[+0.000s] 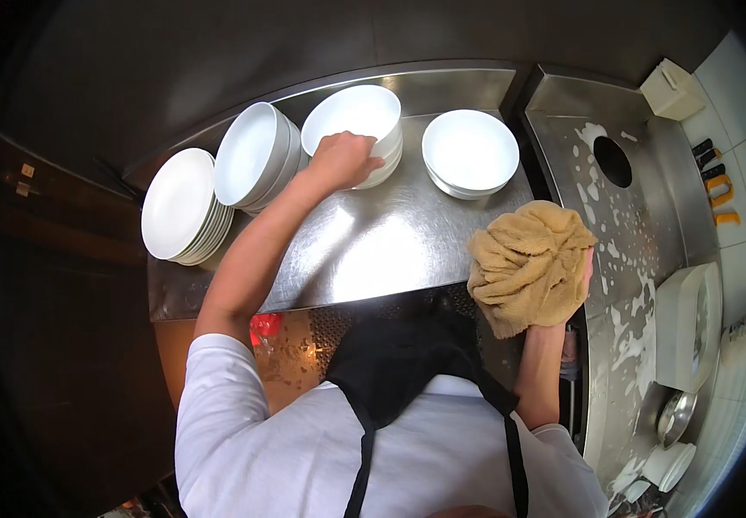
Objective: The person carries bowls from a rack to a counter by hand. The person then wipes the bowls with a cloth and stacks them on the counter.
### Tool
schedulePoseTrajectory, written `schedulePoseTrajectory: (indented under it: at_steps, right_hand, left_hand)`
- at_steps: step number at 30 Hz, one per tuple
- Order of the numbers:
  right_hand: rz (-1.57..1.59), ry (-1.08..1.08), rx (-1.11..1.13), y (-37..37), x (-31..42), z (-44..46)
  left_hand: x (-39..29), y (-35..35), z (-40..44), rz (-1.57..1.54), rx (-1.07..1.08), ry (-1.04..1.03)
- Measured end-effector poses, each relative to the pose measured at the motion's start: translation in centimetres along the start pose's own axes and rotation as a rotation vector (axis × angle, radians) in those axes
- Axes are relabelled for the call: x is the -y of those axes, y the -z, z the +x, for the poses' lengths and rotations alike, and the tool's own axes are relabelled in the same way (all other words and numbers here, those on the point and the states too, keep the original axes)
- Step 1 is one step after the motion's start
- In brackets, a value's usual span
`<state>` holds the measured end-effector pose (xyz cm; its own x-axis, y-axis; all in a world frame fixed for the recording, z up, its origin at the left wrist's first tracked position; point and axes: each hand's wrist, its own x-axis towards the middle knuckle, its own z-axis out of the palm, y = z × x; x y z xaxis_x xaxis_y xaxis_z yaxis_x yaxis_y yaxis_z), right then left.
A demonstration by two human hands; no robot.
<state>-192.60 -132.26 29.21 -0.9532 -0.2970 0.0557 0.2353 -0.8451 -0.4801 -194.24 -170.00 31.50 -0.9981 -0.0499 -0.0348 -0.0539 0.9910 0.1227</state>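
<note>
Bowls (351, 110) stacked at upper centre look hard, slick and breakable, best lifted by the rim; the left hand (344, 161) curls its fingers there, grip unclear. The right hand (589, 269), fingers mostly hidden, holds a soft cloth (528, 268), centre right.

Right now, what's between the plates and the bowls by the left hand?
Another stack of bowls stands between the plates and the bowls by the left hand; the head view shows it.
</note>
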Motion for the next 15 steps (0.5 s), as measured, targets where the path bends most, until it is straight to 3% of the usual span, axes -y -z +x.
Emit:
schedulePoseTrajectory:
  at_steps: [3,6,7,9,11,15]
  right_hand:
    - [-0.01,0.005,-0.086,-0.3,0.3,-0.2]
    - [-0.047,0.07,-0.135,0.3,0.8,-0.4]
    - [-0.06,0.076,-0.12,0.7,1.0,-0.5]
    - [-0.09,0.086,-0.083,1.4,1.3,-0.5]
    - [-0.05,0.088,-0.032,1.3,1.8,-0.9]
    - [-0.076,0.127,-0.107,0.9,3.0,-2.2]
  left_hand:
    - [-1.4,0.7,0.1,-0.052,-0.02,0.073]
    - [-5.4,0.1,0.4,-0.187,-0.74,-0.37]
    - [-7.1,-0.9,0.5,-0.345,-0.577,-0.393]
    - [-9.8,-3.2,1.8,-0.348,-0.277,-0.472]
    - [-10.8,-7.8,4.5,-0.211,-0.061,-0.393]
    - [-12.1,-7.3,5.9,-0.145,0.224,-0.31]
